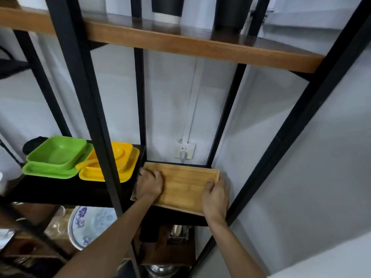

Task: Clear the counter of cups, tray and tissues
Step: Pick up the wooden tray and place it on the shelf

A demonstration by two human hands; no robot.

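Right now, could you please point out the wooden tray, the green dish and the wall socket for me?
Wooden tray (182,185): head view, bare middle of its floor.
Green dish (58,152): head view, inside of the upper bowl.
Wall socket (184,150): head view, centre of the white faceplate.

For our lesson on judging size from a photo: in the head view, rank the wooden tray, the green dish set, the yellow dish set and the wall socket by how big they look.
1. Wooden tray, held in both hands.
2-3. Green dish set and yellow dish set: alike, and a post partly hides the yellow one, so unranked.
4. Wall socket.
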